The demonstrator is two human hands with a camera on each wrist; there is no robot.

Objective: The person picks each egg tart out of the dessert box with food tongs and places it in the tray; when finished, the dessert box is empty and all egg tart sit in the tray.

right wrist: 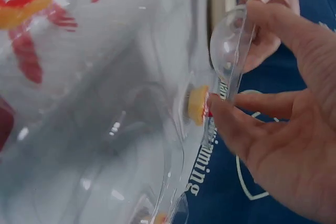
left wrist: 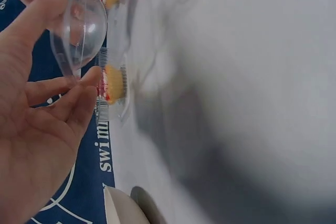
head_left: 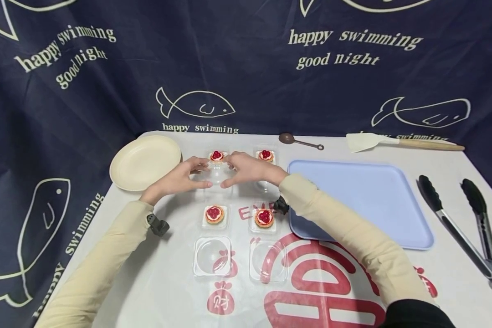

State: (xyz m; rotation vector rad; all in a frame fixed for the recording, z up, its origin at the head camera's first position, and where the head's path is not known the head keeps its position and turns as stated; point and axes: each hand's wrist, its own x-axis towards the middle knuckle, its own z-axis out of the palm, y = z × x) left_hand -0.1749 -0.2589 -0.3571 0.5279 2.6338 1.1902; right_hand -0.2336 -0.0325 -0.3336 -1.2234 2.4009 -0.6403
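Both hands hold a clear plastic domed lid (head_left: 216,175) at its edges, the left hand (head_left: 180,175) on one side and the right hand (head_left: 250,168) on the other. The lid stands raised and tilted in front of the back-left berry tart (head_left: 216,156), which sits in a clear plastic base. In the left wrist view, the dome (left wrist: 93,27) shows between the thumbs and fingers, close to the tart (left wrist: 114,83). Other berry tarts sit in clear boxes at the back right (head_left: 265,156), front left (head_left: 214,214) and front right (head_left: 264,218).
Opened lids (head_left: 212,256) lie flat before the front tarts. A cream plate (head_left: 145,162) stands left; a blue tray (head_left: 361,200) lies right. Beyond it are black-tipped tongs (head_left: 459,228). A brown spoon (head_left: 288,138) and a wooden-handled spatula (head_left: 362,142) lie at the back.
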